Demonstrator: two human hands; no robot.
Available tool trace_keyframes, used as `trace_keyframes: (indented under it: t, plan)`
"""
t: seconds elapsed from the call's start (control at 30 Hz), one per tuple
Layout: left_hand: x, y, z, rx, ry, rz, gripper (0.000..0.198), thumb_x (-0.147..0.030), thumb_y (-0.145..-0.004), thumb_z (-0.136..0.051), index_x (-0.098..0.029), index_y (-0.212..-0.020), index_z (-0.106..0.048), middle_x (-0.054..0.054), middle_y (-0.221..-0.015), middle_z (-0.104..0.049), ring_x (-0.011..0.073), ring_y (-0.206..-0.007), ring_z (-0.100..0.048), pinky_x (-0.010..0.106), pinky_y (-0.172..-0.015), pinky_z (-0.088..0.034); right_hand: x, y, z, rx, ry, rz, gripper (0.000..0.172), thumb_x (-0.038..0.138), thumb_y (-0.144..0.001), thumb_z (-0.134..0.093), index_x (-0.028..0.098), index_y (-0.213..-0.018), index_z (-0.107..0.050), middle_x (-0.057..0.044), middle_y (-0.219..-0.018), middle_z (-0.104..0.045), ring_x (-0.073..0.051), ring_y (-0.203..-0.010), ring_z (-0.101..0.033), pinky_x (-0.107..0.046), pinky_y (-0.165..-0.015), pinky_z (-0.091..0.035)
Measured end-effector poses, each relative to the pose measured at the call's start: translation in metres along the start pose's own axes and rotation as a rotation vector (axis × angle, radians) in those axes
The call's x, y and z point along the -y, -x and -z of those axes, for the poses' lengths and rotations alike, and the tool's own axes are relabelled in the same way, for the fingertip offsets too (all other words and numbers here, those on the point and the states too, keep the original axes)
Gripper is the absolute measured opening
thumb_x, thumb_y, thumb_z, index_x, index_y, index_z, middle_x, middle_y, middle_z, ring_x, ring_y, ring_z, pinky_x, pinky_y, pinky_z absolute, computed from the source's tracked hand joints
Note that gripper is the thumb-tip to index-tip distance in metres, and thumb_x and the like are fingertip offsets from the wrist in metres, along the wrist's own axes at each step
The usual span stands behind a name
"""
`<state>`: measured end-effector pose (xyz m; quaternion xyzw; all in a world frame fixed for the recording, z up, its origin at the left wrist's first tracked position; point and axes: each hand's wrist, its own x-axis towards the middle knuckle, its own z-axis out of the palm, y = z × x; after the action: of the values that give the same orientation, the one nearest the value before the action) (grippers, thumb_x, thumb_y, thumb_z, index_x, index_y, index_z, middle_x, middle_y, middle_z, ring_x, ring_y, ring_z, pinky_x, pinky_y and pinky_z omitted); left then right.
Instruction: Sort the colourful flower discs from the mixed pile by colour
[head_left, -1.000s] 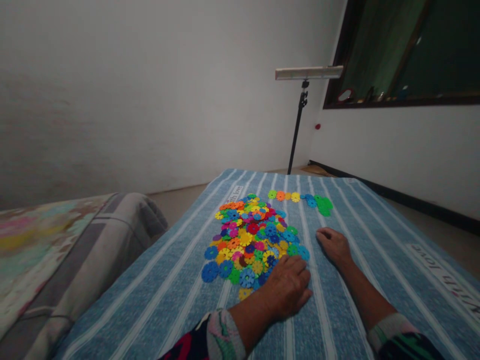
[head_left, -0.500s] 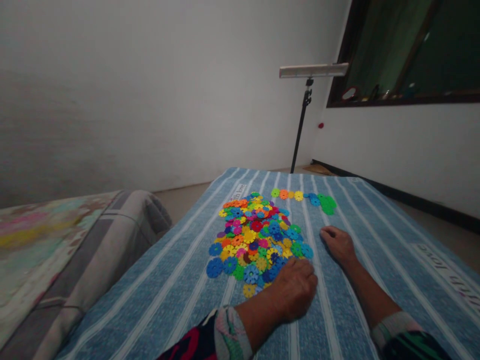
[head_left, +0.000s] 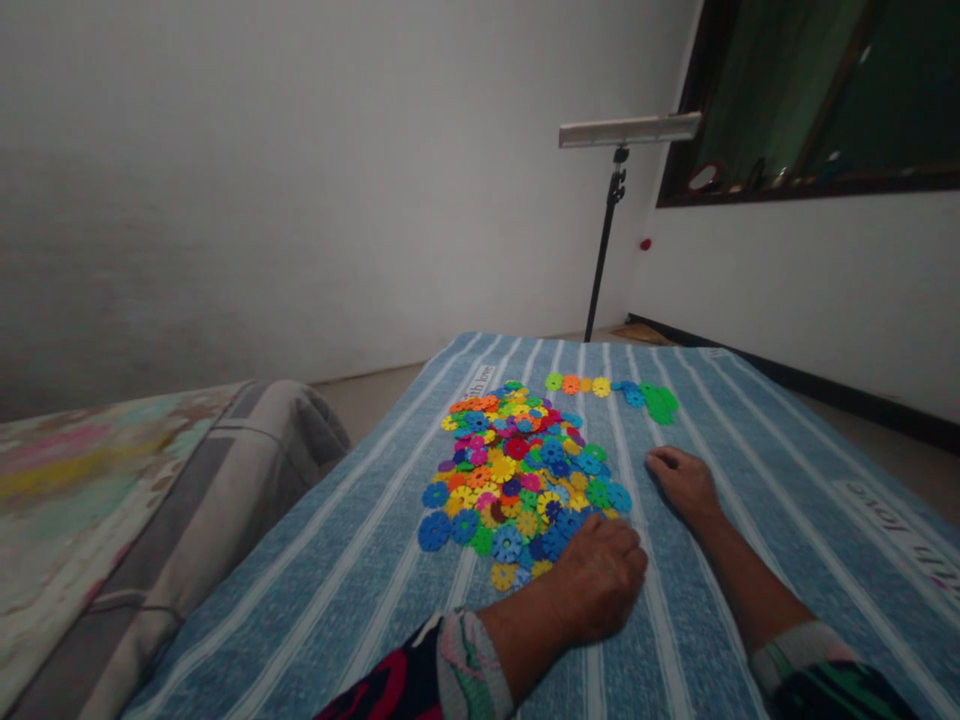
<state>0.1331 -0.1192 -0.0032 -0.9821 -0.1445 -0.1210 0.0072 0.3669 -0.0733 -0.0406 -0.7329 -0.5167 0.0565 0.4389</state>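
A broad heap of colourful plastic snowflake discs (head_left: 502, 467) lies on the striped blue cloth. At the heap's near right edge, my left hand (head_left: 604, 575) is closed, back of the hand up. Its fingers curl under, so whatever they may hold is hidden. To the right of the heap, my right hand (head_left: 684, 487) rests low over the cloth, fingers curled in and thumb against the forefinger; no disc shows in it. Beyond it lies a row of discs, with an orange disc (head_left: 571, 384), a yellow disc (head_left: 601, 387), a blue disc (head_left: 634, 395) and overlapping green discs (head_left: 661, 404).
The blue-and-white striped cloth (head_left: 337, 570) covers the table. On the left stands a surface under a grey patterned cover (head_left: 247, 450). Behind the table's far edge is a black stand (head_left: 604, 245) carrying a flat light bar (head_left: 630, 131). A dark-framed window (head_left: 810, 100) is at right.
The whole view has shifted slightly. Both hands keep nearly the same places beside the heap, and the discs look unchanged.
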Motion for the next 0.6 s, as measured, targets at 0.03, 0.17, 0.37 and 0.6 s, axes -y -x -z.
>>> trace_keyframes:
  t: [0.03,0.17,0.37,0.6]
  plan:
    - [0.0002,-0.0002,-0.0001,0.004,-0.002,0.013,0.018,-0.025,-0.093,-0.041,-0.016,-0.091,-0.056,0.008,-0.098,-0.062,0.0214,-0.102,-0.055,0.037,-0.092,-0.039,-0.0002,-0.0004,0.0001,-0.001,-0.002,-0.001,0.034,0.044,-0.072,-0.050,0.020,-0.077,-0.073,-0.003,-0.078,-0.073,-0.022,-0.077,-0.066,-0.031,-0.074,-0.047]
    - [0.0002,-0.0004,0.0018,0.008,-0.022,0.096,0.025,-0.033,-0.095,-0.040,-0.016,-0.097,-0.058,0.009,-0.107,-0.062,0.0232,-0.111,-0.052,0.042,-0.099,-0.036,0.0001,-0.0015,0.0006,0.005,-0.022,-0.002,0.036,0.045,-0.071,-0.049,0.019,-0.077,-0.073,-0.004,-0.079,-0.073,-0.023,-0.079,-0.066,-0.032,-0.076,-0.047]
    - [-0.0002,-0.0008,0.0018,0.020,-0.026,0.189,0.028,-0.037,-0.093,-0.043,-0.015,-0.099,-0.061,0.009,-0.107,-0.062,0.0231,-0.107,-0.053,0.044,-0.098,-0.037,0.0024,-0.0009,0.0019,0.008,-0.077,-0.019,0.033,0.044,-0.071,-0.051,0.019,-0.075,-0.071,-0.004,-0.077,-0.073,-0.023,-0.079,-0.066,-0.032,-0.075,-0.047]
    - [0.0006,-0.0016,0.0007,0.019,-0.051,0.260,0.028,-0.032,-0.095,-0.040,-0.015,-0.096,-0.062,0.009,-0.101,-0.063,0.0229,-0.102,-0.054,0.045,-0.096,-0.038,0.0012,0.0014,0.0026,0.019,-0.117,-0.041,0.030,0.044,-0.071,-0.053,0.020,-0.075,-0.072,-0.003,-0.076,-0.072,-0.022,-0.077,-0.066,-0.032,-0.075,-0.047]
